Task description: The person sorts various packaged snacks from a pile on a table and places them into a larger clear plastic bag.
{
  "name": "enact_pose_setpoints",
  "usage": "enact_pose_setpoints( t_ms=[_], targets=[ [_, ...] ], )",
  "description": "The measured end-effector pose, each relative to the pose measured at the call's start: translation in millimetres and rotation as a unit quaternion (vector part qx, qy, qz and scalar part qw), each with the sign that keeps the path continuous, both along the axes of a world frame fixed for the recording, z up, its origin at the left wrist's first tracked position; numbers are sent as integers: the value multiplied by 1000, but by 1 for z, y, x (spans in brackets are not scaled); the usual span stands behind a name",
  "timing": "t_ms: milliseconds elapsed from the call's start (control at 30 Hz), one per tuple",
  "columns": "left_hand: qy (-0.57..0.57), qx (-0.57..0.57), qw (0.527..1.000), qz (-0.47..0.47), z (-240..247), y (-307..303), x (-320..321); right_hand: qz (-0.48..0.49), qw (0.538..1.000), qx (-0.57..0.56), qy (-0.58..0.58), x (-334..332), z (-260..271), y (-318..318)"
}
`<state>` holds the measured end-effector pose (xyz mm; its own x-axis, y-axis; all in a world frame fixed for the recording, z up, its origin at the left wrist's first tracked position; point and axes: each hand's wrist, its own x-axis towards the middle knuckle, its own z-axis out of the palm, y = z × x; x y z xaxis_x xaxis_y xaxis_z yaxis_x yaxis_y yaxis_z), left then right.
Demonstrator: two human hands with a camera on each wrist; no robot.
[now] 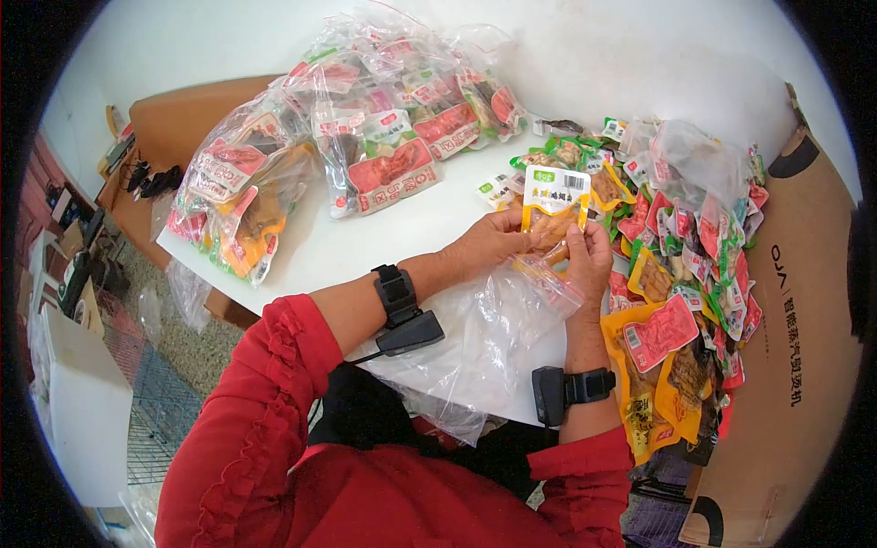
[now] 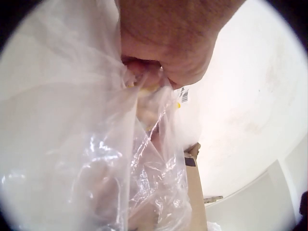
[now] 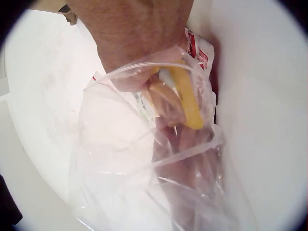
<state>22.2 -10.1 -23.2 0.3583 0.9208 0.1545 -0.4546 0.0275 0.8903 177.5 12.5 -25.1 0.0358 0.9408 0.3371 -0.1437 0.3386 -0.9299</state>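
Both hands meet over the white table, at a yellow-edged snack packet with a white label and barcode. My left hand pinches its lower left side. The thumb and fingers of my right hand grip its lower right edge. Just below hangs a clear zip bag with a reddish strip at its mouth, close against both hands. Through the plastic, the right wrist view shows the packet's yellow edge beside the right hand. Clear film covers much of the left wrist view and hides the left fingertips.
Filled clear bags of snack packets stand at the back and left of the table. A heap of loose packets covers the right side, with larger yellow packets at its front. A tall cardboard box borders the right.
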Motion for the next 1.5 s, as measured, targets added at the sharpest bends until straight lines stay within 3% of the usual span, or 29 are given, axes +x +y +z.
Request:
enact_pose_setpoints(
  t_ms=[100,500,1033,1267,1367,1433,1500],
  targets=[
    [74,15,997,-6,-7,6,-2,-23,1000,10,6,-1,4,-4],
    [113,50,992,8,-1,1,-3,-25,999,18,31,2,4,-3],
    [46,21,998,-24,-16,12,-3,-25,999,9,22,0,8,-6],
    [28,63,998,-9,-9,7,-3,-10,998,16,64,-5,5,-4],
    [81,91,992,42,-3,3,-3,-4,1000,19,-12,-2,1,-2],
    [115,105,985,73,-2,0,0,7,990,64,-127,-2,3,-3],
    [90,149,979,109,-3,-3,5,37,990,76,-109,-4,9,-6]
  ],
)
